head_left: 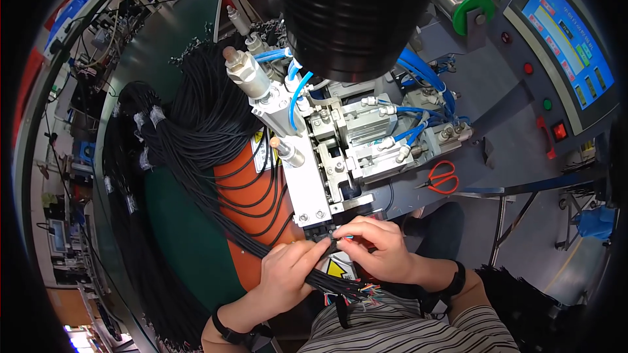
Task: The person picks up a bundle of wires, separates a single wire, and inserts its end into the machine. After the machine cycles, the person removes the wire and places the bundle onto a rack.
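Observation:
My left hand [286, 267] is closed, its thumb and forefinger pinched at the front end of the machine around a black cable. My right hand [381, 248] is pinched too, with the thin coloured wires [348, 238] of a cable end showing at its fingertips. The fingers cover most of that cable end. Beneath my hands lies a bundle of black cables [332, 284], its stripped coloured wire ends [369, 291] spread against my striped shirt. Just ahead of my fingers is the metal machine [307, 189], with cylinders and blue air hoses [299, 101].
A thick pile of black cables [196, 111] covers the left bench, over an orange panel [239, 222] and a green mat [180, 229]. Orange-handled scissors [442, 178] lie to the right. A black cylinder [360, 13] hangs overhead. A control screen [568, 46] stands at the far right.

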A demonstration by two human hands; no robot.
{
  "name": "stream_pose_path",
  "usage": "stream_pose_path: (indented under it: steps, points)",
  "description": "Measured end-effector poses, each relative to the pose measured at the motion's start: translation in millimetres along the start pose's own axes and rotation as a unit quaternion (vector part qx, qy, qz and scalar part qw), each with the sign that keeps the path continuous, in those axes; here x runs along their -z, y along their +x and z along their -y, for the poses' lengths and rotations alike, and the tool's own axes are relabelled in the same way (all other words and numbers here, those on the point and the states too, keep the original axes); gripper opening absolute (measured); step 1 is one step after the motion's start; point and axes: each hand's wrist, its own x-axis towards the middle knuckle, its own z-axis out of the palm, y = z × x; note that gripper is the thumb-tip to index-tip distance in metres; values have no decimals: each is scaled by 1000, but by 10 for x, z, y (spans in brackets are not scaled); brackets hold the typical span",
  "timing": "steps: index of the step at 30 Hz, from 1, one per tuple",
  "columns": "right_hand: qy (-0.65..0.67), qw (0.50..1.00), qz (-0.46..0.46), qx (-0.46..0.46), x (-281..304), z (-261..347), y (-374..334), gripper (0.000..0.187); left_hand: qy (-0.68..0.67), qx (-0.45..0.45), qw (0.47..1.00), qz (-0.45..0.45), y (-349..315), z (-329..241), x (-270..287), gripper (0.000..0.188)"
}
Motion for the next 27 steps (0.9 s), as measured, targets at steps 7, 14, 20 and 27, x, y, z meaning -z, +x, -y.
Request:
stream_pose_path:
  steps: [7, 14, 20, 27]
  points:
    - [-46, 988, -4, 148, -11, -155, -33, 23, -164, -34, 986, -18, 50, 123, -83, 39]
    - [568, 734, 97, -359, 172, -286, -21, 31, 80, -135, 985, -67, 100, -6, -124, 32]
    - [328, 900, 64, -279, 94, -22, -22, 33, 4, -66, 996, -53, 162, -16, -150, 26]
    - [97, 994, -5, -45, -129, -31, -187, 35, -69, -50, 989, -121, 167, -19, -195, 24]
